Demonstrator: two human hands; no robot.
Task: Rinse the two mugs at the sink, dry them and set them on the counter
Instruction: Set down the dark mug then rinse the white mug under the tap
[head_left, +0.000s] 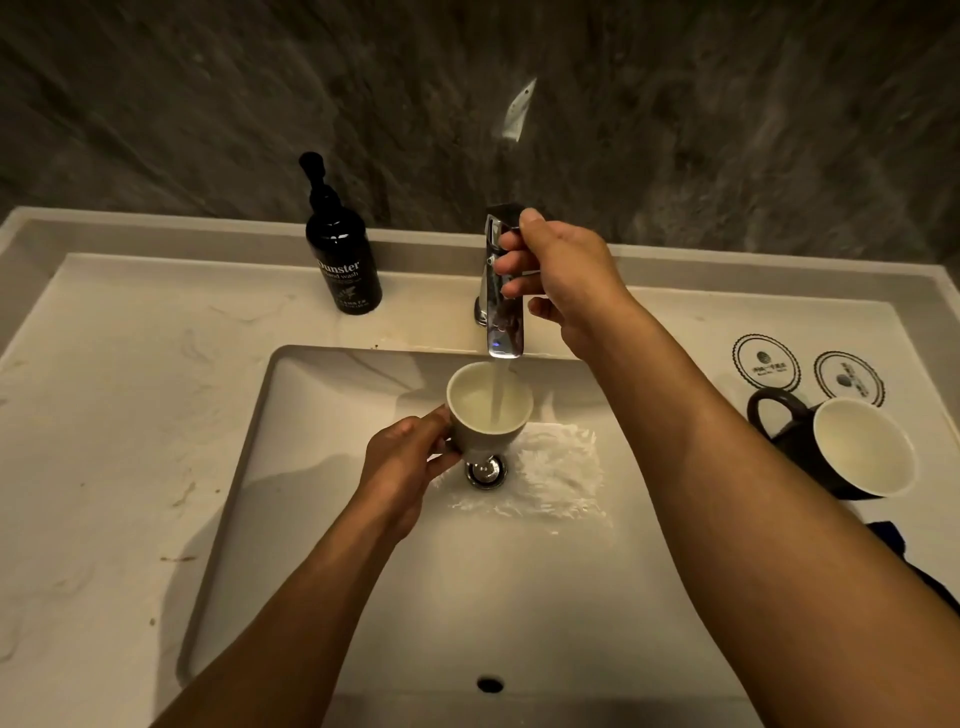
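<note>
Your left hand (402, 462) fingers wrap pale ceramic mug (488, 410), handle hidden. Your right hand (558, 275) fingers curl round chrome tap lever (501, 223). Black pump bottle (340, 260) reads "hand wash"; brand's first letter unclear.

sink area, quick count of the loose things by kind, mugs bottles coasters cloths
mugs: 2, one under the tap, one lying on the counter
soap bottles: 1
coasters: 2
dark cloths: 1, partly seen
total: 6
</note>
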